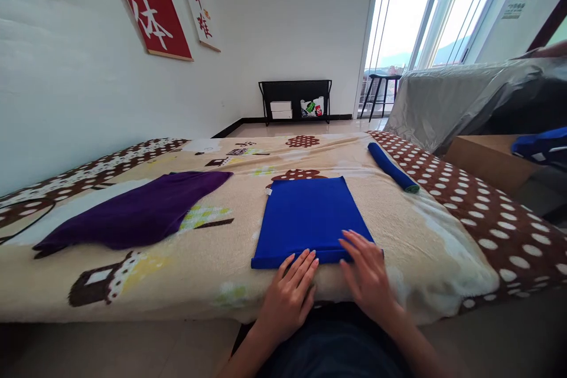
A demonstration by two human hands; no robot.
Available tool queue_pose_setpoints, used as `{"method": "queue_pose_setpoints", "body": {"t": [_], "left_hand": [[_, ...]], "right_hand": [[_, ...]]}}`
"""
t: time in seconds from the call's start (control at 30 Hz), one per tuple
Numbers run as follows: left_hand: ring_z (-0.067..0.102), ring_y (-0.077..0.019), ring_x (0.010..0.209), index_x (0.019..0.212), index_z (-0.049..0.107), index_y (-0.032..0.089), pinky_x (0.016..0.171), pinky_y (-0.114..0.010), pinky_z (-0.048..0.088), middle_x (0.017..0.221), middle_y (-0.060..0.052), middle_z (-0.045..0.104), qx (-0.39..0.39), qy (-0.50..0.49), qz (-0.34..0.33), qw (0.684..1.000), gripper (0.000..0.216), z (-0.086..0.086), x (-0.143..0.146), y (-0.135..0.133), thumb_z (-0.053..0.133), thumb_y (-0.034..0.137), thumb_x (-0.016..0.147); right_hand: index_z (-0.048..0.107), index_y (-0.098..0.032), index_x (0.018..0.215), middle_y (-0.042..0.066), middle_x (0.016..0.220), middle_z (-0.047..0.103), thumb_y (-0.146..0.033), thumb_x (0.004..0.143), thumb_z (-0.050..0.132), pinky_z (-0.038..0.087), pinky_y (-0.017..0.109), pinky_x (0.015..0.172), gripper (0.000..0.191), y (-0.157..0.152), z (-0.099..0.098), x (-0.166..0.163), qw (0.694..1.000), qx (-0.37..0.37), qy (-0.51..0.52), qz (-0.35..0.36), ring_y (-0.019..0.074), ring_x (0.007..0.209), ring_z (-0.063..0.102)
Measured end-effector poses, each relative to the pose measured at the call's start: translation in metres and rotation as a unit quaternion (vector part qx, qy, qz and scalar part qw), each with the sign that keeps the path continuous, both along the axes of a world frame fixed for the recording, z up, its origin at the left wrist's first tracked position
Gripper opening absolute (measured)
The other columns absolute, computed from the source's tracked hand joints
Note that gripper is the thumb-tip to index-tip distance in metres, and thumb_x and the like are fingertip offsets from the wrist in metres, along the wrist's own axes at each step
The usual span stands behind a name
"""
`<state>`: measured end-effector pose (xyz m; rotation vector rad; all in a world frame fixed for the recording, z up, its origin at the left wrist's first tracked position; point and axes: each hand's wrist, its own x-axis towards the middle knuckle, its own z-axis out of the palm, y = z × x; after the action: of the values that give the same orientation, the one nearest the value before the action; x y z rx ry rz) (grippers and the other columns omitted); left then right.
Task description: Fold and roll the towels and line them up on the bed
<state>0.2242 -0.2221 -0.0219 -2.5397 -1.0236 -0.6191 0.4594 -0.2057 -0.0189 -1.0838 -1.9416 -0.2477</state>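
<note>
A blue cloth [312,215], perhaps a towel, lies flat in a rectangle in front of me, its near edge turned over into a narrow fold. My left hand [290,289] rests on that fold near its middle, fingers stretched out and side by side. At the fold's right end is my right hand [365,271], fingers spread and slightly blurred, touching the cloth. Neither hand is wrapped around anything. A small white tag sticks out at the cloth's far left. To the right lies a rolled blue cloth [392,167]; to the left, a purple cloth [142,209] is loosely spread.
A patterned blanket [239,289] with a brown dotted border covers the surface. At the right stands a cardboard box [489,159] with blue fabric [543,146] on it, beside a plastic-covered piece of furniture [456,94]. A black rack [295,91] stands against the far wall.
</note>
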Motion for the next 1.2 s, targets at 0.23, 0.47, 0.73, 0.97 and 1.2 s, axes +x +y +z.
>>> {"method": "queue_pose_setpoints", "body": {"t": [0.23,0.47,0.73,0.97,1.2], "left_hand": [[0.042,-0.0260,0.144,0.151,0.039,0.010,0.113,-0.048,0.043,0.149,-0.015,0.051,0.009,-0.017,-0.011,1.000,0.058,0.000,0.000,0.000,0.047,0.013,0.094],[0.048,-0.0235,0.140,0.145,0.047,0.012,0.112,-0.044,0.043,0.144,-0.011,0.058,0.036,-0.053,0.009,0.998,0.052,-0.004,-0.012,0.005,0.047,0.010,0.093],[0.051,-0.0252,0.137,0.150,0.042,0.016,0.114,-0.044,0.036,0.144,-0.011,0.058,0.063,-0.065,0.076,0.993,0.058,-0.018,-0.079,0.003,0.051,0.012,0.093],[0.053,-0.0254,0.135,0.143,0.048,0.024,0.107,-0.044,0.035,0.139,-0.008,0.063,0.035,-0.099,0.086,0.991,0.052,-0.016,-0.100,0.000,0.051,0.010,0.093],[0.057,-0.0242,0.127,0.132,0.055,0.028,0.098,-0.042,0.034,0.131,-0.004,0.068,0.011,-0.134,0.109,0.985,0.038,-0.010,-0.102,0.006,0.052,0.017,0.096]], "right_hand": [[0.033,-0.019,0.156,0.006,0.158,0.038,-0.033,0.103,0.043,0.034,0.045,0.119,0.056,0.009,0.007,-0.046,0.981,-0.089,-0.132,0.108,0.0229,0.147,0.036],[0.034,-0.020,0.156,0.003,0.159,0.036,-0.045,0.104,0.042,0.035,0.045,0.117,0.058,0.009,-0.004,-0.026,0.974,-0.103,-0.196,0.056,0.0214,0.147,0.037],[0.026,-0.021,0.159,0.003,0.158,0.037,-0.040,0.103,0.048,0.034,0.043,0.117,0.063,0.008,-0.018,0.038,0.973,-0.065,-0.219,-0.012,0.0211,0.146,0.038],[0.028,-0.021,0.158,0.005,0.154,0.045,-0.029,0.102,0.048,0.039,0.038,0.114,0.059,0.009,-0.031,0.089,0.979,-0.047,-0.200,0.001,0.0176,0.141,0.045],[0.052,-0.025,0.142,0.004,0.148,0.053,-0.028,0.100,0.052,0.044,0.044,0.109,0.043,0.010,-0.031,0.099,0.986,-0.068,-0.153,0.011,0.0228,0.137,0.050]]}}
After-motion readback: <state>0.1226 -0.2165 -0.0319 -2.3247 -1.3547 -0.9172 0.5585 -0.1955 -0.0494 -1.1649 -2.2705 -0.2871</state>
